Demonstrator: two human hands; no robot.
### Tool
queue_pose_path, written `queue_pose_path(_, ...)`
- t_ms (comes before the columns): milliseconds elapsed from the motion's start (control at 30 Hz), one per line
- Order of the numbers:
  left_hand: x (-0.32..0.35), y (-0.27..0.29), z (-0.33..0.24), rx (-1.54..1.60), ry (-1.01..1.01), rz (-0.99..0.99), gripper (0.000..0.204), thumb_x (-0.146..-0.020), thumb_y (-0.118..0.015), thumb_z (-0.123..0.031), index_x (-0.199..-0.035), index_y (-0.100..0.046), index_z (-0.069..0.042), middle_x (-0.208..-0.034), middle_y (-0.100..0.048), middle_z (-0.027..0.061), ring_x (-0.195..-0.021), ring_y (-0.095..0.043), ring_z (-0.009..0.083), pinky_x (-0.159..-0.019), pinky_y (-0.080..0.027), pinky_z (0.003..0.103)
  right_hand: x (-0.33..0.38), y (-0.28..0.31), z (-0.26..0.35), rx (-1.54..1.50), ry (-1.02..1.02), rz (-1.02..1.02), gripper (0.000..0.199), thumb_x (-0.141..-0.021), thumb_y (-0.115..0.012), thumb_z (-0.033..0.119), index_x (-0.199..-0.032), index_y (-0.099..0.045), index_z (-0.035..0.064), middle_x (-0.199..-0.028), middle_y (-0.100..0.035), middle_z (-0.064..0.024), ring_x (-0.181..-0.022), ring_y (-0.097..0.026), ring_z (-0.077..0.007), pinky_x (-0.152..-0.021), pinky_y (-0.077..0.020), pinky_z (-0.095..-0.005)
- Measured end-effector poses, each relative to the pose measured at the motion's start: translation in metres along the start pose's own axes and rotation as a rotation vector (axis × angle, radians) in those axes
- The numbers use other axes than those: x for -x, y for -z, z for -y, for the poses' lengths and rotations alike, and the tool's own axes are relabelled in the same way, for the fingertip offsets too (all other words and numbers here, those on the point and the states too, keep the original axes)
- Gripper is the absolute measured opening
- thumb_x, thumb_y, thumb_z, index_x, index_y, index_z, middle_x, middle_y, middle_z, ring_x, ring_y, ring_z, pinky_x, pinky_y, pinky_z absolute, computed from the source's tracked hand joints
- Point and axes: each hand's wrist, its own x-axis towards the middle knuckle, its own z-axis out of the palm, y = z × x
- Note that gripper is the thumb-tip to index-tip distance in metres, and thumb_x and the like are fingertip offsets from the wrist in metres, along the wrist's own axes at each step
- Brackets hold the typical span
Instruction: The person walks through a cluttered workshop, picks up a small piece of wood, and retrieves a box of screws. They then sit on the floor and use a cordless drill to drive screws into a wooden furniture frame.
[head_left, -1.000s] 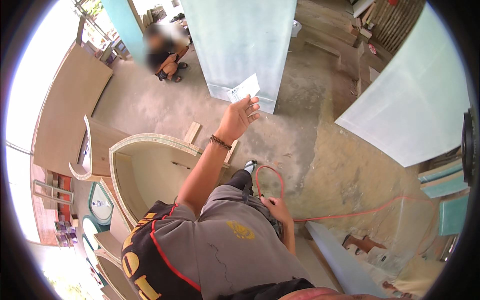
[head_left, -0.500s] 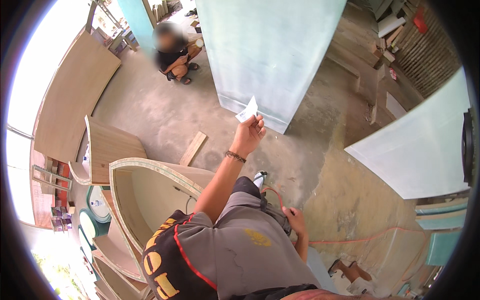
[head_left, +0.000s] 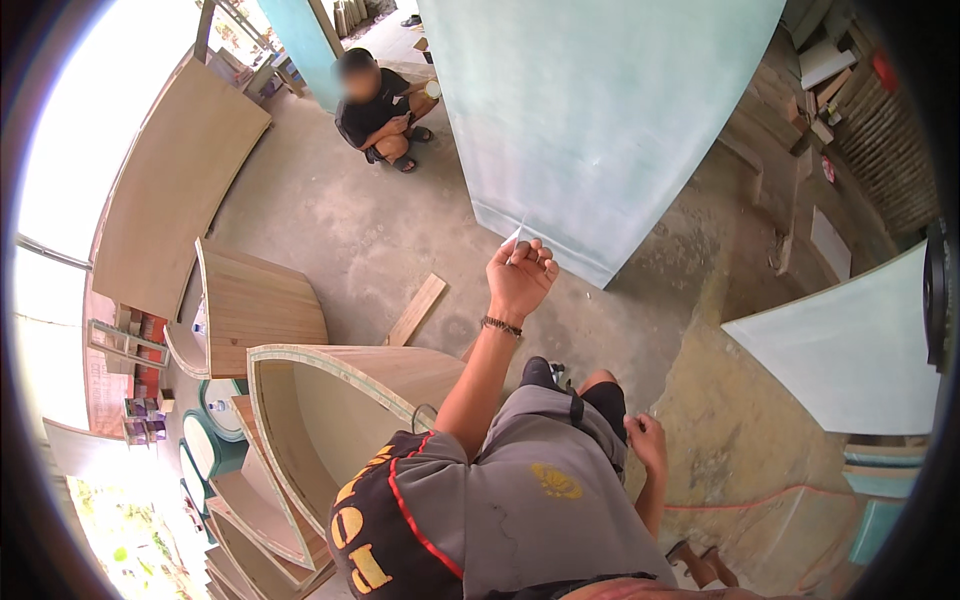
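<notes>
My left hand (head_left: 522, 272) is raised in front of a tall pale blue-green panel (head_left: 590, 130). Between its thumb and fingers is a small piece of white paper (head_left: 516, 236), seen nearly edge-on. The paper overlaps the lower edge of the panel in view; whether they touch I cannot tell. Beside my right hip hangs my right hand (head_left: 646, 442), its fingers loosely curled and nothing visible in them. The left forearm passes over the open end of a curved wooden cabinet shell (head_left: 290, 425).
A person (head_left: 385, 115) squats at the far left of the panel. A wooden plank (head_left: 415, 310) lies on the concrete floor. Another pale panel (head_left: 835, 345) stands at the right, with a red hose (head_left: 750, 503) nearby. Curved wooden pieces (head_left: 262, 315) line the left side.
The view has shifted, so surroundings appear further right. My left hand has turned the paper from broad side to edge-on. My right hand still hangs low, and my legs have shifted.
</notes>
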Motion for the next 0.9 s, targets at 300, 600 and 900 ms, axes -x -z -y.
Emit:
queue_pose_path(300, -0.031, -0.003, 0.034, -0.026, 0.143, -0.091, 0.034, -0.088, -0.041, -0.023, -0.056, -0.039, -0.012, -0.082, -0.061, 0.0053, -0.081, -0.054, 0.0208, -0.075, -0.045, 0.036, -0.026, 0.007, -0.005, 0.090, 0.087, -0.073, 0.036, -0.087, -0.061, 0.036, -0.091, -0.066, 0.0007, -0.079, -0.067, -0.0155, -0.075, -0.065, -0.0301, -0.071, -0.0489, -0.0377)
queue_pose_path(600, -0.078, 0.008, 0.071, -0.164, 0.069, -0.236, 0.034, -0.089, -0.041, -0.024, -0.057, -0.039, -0.013, -0.080, -0.059, 0.0065, -0.077, -0.053, 0.0216, -0.073, -0.046, 0.036, -0.083, 0.051, -0.030, 0.112, 0.111, 0.031, 0.031, -0.087, -0.064, 0.030, -0.091, -0.067, -0.0007, -0.085, -0.068, -0.0181, -0.082, -0.068, -0.0300, -0.072, -0.0504, -0.0371)
queue_pose_path(900, -0.171, -0.038, 0.208, -0.755, -0.133, -0.349, 0.024, -0.086, -0.048, -0.025, -0.094, -0.057, -0.004, -0.088, -0.065, 0.0087, -0.084, -0.059, 0.0187, -0.077, -0.045, 0.035, -0.198, 0.193, -0.119, 0.155, 0.322, 0.026, 0.026, -0.084, -0.063, 0.030, -0.092, -0.068, 0.0056, -0.087, -0.068, -0.0170, -0.086, -0.066, -0.0349, -0.075, -0.0509, -0.0419)
